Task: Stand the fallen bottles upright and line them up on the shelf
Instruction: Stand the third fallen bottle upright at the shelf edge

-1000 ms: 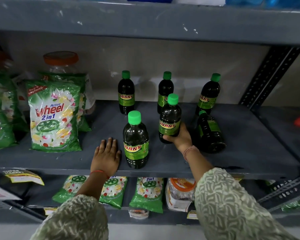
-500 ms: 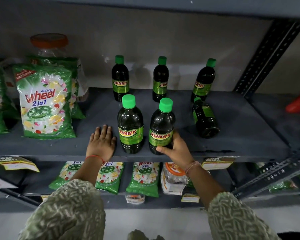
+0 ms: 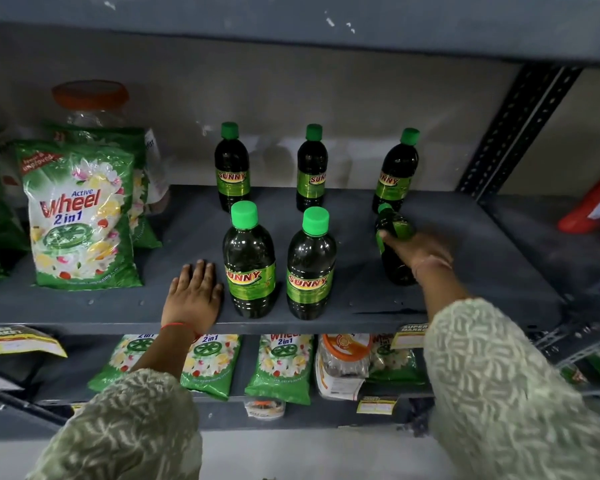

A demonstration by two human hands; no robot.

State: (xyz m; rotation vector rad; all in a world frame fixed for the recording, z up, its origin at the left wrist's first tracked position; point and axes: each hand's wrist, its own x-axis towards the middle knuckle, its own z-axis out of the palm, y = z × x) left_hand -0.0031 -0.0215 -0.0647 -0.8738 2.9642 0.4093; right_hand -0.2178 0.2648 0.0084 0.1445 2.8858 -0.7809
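1. One bottle is down: the fallen bottle lies on the grey shelf at the right, cap toward the back, just in front of the back-right bottle.
2. Your right hand is over its body, fingers touching it; the blur hides whether they have closed, so I cannot tell the grip.
3. Two upright bottles stand side by side near the front edge: the front-left bottle and the front-middle bottle, with a narrow gap between them.
4. Your left hand lies flat and open on the shelf, just beside the front-left bottle.
5. Behind, the back-left bottle and back-middle bottle stand upright by the wall.
6. Bare shelf runs right of the fallen bottle to the slotted upright; the Wheel packet fills the left side.
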